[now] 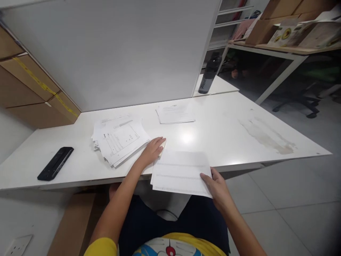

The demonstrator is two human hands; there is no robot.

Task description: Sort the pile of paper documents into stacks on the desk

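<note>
My right hand (pixel 218 186) grips the right edge of several printed sheets (pixel 182 172), thumb on top and fingers underneath. The sheets overhang the front edge of the white table (pixel 221 131), and rows of small print run across them. At their upper left corner my left hand (pixel 154 151) rests on the tabletop, its fingers bent over a small pale thing (pixel 162 146) that is mostly hidden. Just left of that hand lies an uneven pile of printed papers (pixel 122 138). Behind it sits a smaller, neater stack of papers (pixel 176 113).
A black phone-like device (pixel 55 163) lies at the table's left. Cardboard boxes (pixel 34 81) stand at the left end, beside a grey panel (pixel 119 53) along the back. A dark bottle (pixel 210 74) stands at the back right. A grey smear (pixel 266 135) marks the right side.
</note>
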